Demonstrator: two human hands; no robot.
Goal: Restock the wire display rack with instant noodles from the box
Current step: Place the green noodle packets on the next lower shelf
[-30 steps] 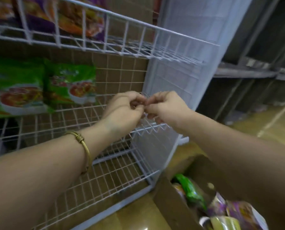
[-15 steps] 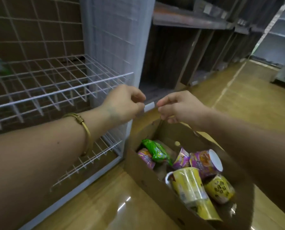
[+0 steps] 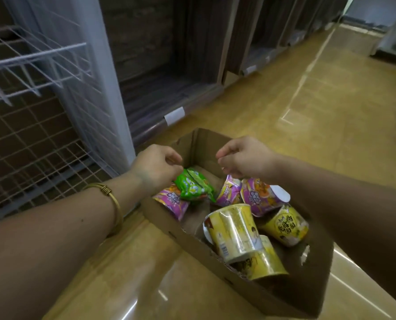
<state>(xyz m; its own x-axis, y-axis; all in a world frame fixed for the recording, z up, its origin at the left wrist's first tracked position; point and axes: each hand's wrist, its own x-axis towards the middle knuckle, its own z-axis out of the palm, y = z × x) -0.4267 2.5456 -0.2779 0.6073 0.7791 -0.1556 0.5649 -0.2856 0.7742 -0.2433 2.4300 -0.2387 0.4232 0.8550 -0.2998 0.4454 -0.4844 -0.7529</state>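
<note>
Wire rack (image 3: 38, 65) far left, lower shelves bare. Left hand (image 3: 156, 168) curled, just above the green noodle packet (image 3: 193, 187); packet's long axis slants upper-left to lower-right. Box (image 3: 261, 294) on the floor. Right hand (image 3: 245, 158) curled above the purple cups (image 3: 259, 197). Can't tell whether either hand is pinching anything.

- Matt brown corrugated cardboard is seen in the box (image 3: 201, 146), rough at its cut edge.
- White-coated metal wire is shown in the display rack (image 3: 34, 62).
- The yellow noodle cups (image 3: 234, 229) are wrapped in glossy film.
- Shiny, crinkled plastic is seen on the green packet (image 3: 193, 187).
- The floor (image 3: 307, 100) is polished to a gloss.
- A gold-toned metal bangle (image 3: 115, 204) is worn at one wrist.
</note>
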